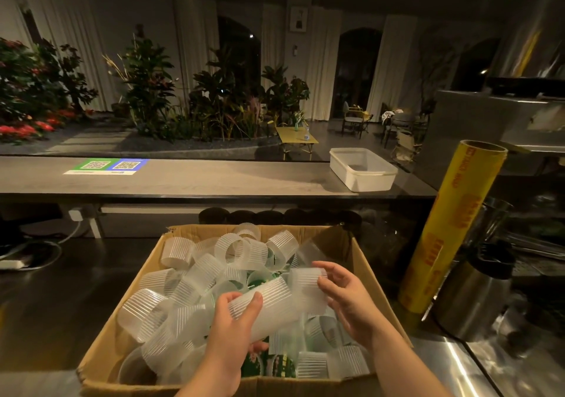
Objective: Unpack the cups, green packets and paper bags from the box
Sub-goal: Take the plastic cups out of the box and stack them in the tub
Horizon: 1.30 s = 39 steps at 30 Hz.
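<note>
Left hand (235,320) curls round ribbed plastic cup (269,305) lying sideways above cardboard box (365,259); right hand (345,300) pinches 2nd cup (305,286) just beside it. Green packets (278,363) beneath loose cups (177,251).

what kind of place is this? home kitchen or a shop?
Likely a café or drinks shop, seen from behind the service counter: QR code stickers lie on it, a box holds disposable cups, and customer chairs stand beyond.
</note>
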{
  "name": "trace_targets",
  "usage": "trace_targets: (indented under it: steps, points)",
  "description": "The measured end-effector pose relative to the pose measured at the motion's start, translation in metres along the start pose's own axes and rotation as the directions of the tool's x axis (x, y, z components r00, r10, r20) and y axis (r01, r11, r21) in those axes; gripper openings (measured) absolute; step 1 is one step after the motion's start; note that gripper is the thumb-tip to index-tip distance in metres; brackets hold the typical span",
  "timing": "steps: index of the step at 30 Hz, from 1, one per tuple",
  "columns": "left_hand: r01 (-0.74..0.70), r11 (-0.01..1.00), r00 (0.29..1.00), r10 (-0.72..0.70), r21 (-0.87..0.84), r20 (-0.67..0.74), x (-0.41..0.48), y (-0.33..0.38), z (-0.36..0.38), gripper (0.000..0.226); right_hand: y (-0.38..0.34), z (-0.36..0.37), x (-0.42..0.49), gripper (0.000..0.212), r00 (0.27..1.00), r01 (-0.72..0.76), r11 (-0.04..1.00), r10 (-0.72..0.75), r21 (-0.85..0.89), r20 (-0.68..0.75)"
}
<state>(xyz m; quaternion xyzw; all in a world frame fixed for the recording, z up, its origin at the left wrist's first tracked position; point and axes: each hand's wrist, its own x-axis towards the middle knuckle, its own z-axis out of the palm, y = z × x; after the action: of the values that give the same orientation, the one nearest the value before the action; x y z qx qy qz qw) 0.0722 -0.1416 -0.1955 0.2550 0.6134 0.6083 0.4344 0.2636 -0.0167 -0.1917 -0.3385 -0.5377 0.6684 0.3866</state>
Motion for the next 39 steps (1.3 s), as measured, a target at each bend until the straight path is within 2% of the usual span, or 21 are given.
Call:
trace_targets:
  steps: [5,10,13,18,20,21,22,23,24,26,28,30,31,32,35,37,39]
  points:
    - [0.028,0.999,1.000,-0.028,-0.028,0.005,0.000,0.001,-0.001,0.031,-0.004,0.011,-0.003,0.061,0.999,0.005,0.996,-0.002,-0.088,0.040]
    - [0.027,0.999,1.000,-0.027,-0.023,0.007,0.002,0.001,-0.001,0.031,-0.008,0.016,-0.007,0.049,0.999,-0.019,0.990,0.026,-0.140,0.046]
    - [0.020,1.000,1.000,-0.020,-0.003,0.006,0.002,-0.002,0.000,0.033,-0.008,0.024,-0.009,0.044,0.993,-0.037,0.975,0.061,-0.217,0.102]
    - [0.021,1.000,1.000,-0.021,-0.018,0.001,0.002,-0.001,0.000,0.030,-0.003,0.031,-0.009,0.055,0.956,-0.131,0.985,0.155,-0.110,0.248]
    - [0.021,1.000,1.000,-0.021,-0.017,-0.004,0.004,-0.002,-0.001,0.029,-0.007,0.027,-0.007,0.044,0.973,-0.141,0.984,0.158,-0.108,0.170]
    - [0.018,1.000,1.000,-0.018,-0.009,-0.005,0.004,-0.003,-0.002,0.029,-0.008,0.023,-0.005,0.034,0.989,-0.124,0.971,0.137,-0.202,0.050]
    - [0.012,1.000,1.000,-0.012,-0.004,-0.002,0.004,-0.003,-0.002,0.030,-0.007,0.018,-0.003,0.022,0.989,-0.129,0.914,0.090,-0.385,-0.119]
    - [0.005,1.000,1.000,-0.005,-0.001,0.001,0.004,-0.004,-0.002,0.031,-0.003,0.012,-0.002,0.011,0.966,-0.182,0.786,0.030,-0.591,-0.258]
    - [0.002,1.000,1.000,-0.002,0.001,0.001,0.004,-0.004,-0.001,0.031,0.002,0.007,-0.002,0.006,0.948,-0.245,0.632,-0.005,-0.735,-0.320]
    - [-0.005,1.000,1.000,0.005,0.000,0.000,0.005,-0.004,0.000,0.030,0.016,0.003,-0.001,0.014,0.947,-0.314,0.413,0.066,-0.855,-0.316]
    - [-0.012,1.000,1.000,0.012,0.004,0.000,0.004,-0.003,0.000,0.030,0.028,0.005,0.002,0.029,0.939,-0.334,0.280,0.182,-0.900,-0.292]
    - [-0.018,1.000,1.000,0.018,0.016,0.001,0.003,-0.004,0.000,0.030,0.038,0.003,0.008,0.036,0.935,-0.312,0.183,0.233,-0.932,-0.267]
    - [-0.022,1.000,1.000,0.022,0.022,-0.001,0.003,-0.004,0.000,0.031,0.042,0.000,0.011,0.031,0.936,-0.304,0.186,0.244,-0.935,-0.256]
    - [-0.025,0.999,1.000,0.025,0.026,-0.005,0.002,-0.005,0.000,0.032,0.042,-0.001,0.012,0.024,0.936,-0.307,0.242,0.252,-0.920,-0.247]
    - [-0.029,0.999,1.000,0.030,0.024,-0.005,0.001,-0.004,0.000,0.033,0.024,-0.004,0.007,0.003,0.941,-0.337,0.601,0.230,-0.725,-0.248]
    - [-0.033,0.999,0.999,0.033,0.019,0.005,0.002,-0.002,-0.001,0.032,0.003,-0.003,0.000,0.011,0.942,-0.301,0.804,0.166,-0.513,-0.293]
    - [-0.033,0.999,0.999,0.033,0.019,0.005,0.001,-0.001,0.000,0.030,-0.013,0.002,-0.010,0.014,0.934,-0.222,0.937,0.125,-0.270,-0.334]
